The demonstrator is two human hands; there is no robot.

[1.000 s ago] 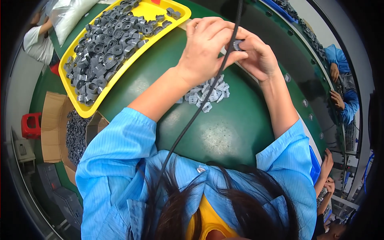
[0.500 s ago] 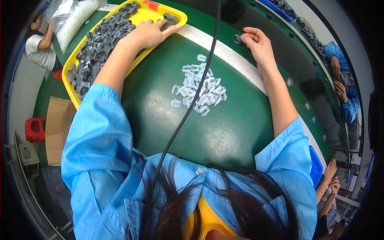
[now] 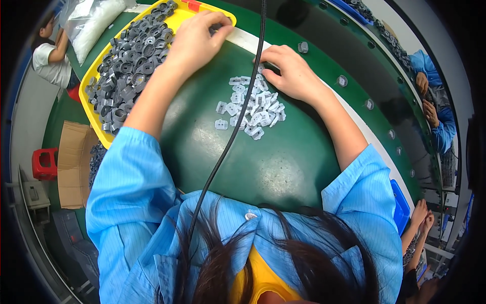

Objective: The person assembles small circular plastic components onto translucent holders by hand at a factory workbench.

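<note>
At the far-left tray [image 3: 177, 20], left hand [image 3: 196, 44] is narrow around a grey part [image 3: 217, 28], right hand [image 3: 292, 74] narrow at clear pieces [image 3: 266, 119], holds unclear; pinch lightly.

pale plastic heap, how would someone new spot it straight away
Find the green tabletop to the right of the big yellow tray. Just left of the right hand, a loose heap of small pieces lies there, with a black cable crossing in front. Its whitish colour sets it apart from the dark grey parts in the tray.
</note>
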